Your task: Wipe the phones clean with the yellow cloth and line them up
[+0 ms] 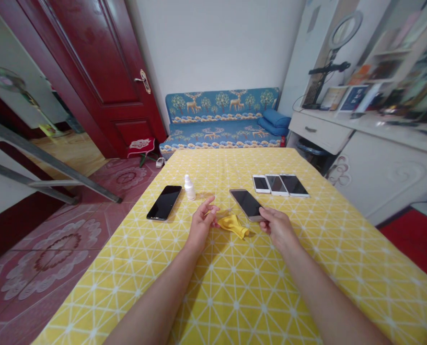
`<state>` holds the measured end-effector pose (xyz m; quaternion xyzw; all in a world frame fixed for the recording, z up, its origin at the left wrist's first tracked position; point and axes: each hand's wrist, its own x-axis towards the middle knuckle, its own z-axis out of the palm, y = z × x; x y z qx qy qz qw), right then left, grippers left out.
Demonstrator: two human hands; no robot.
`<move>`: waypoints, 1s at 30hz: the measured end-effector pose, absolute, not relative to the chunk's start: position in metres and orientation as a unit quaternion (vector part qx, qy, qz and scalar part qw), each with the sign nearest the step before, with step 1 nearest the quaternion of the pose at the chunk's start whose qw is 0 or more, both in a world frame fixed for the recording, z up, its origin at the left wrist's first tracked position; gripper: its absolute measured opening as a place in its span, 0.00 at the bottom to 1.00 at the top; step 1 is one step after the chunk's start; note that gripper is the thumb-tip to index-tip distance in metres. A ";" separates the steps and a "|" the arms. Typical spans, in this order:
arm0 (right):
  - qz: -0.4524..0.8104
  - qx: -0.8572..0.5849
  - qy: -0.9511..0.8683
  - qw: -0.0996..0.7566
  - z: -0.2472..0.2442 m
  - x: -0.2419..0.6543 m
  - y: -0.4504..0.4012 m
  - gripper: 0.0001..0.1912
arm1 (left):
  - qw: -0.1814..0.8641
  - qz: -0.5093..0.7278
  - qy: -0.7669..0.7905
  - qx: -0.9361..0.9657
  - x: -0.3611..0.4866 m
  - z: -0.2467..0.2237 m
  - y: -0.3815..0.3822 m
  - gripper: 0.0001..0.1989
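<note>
My right hand (278,225) grips the lower right end of a smartphone (248,204) with a dark screen and a gold-grey frame, tilted above the table. My left hand (201,220) is just left of a crumpled yellow cloth (234,225), its fingers loosely bent and apart. Whether its fingertips touch the cloth I cannot tell. Beyond the left hand a small white bottle (189,188) stands upright. To its left lies a black smartphone (165,202), screen up.
On the right of the yellow patterned tablecloth (235,297), a small white phone (261,184), a middle phone (277,184) and a larger white phone (294,185) lie side by side. Behind the table is a blue sofa (216,132). A white cabinet (389,153) stands at right.
</note>
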<state>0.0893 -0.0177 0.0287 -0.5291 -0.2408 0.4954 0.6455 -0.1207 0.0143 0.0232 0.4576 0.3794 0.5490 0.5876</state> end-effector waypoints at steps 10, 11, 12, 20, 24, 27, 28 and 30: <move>0.452 -0.544 -0.186 0.682 0.028 0.084 -0.022 0.17 | 0.589 0.546 0.383 0.456 -0.122 0.023 0.014 0.27; 0.454 -0.546 -0.185 0.680 0.028 0.084 -0.026 0.18 | 0.589 0.546 0.383 0.457 -0.122 0.023 0.015 0.26; 0.457 -0.548 -0.186 0.675 0.029 0.085 -0.030 0.18 | 0.590 0.546 0.382 0.456 -0.123 0.023 0.015 0.26; 0.409 -0.592 -0.206 0.663 0.018 0.113 -0.059 0.21 | 0.612 0.531 0.374 0.452 -0.122 0.020 0.016 0.23; 0.402 -0.606 -0.213 0.653 0.018 0.125 -0.058 0.19 | 0.608 0.523 0.376 0.464 -0.123 0.020 0.016 0.23; 0.410 -0.606 -0.242 0.637 0.015 0.126 -0.056 0.23 | 0.607 0.522 0.384 0.460 -0.124 0.021 0.016 0.22; 0.403 -0.611 -0.261 0.629 0.014 0.126 -0.056 0.25 | 0.608 0.522 0.385 0.457 -0.124 0.021 0.016 0.22; 0.367 -0.633 -0.312 0.607 0.010 0.126 -0.055 0.29 | 0.613 0.521 0.384 0.453 -0.124 0.021 0.016 0.22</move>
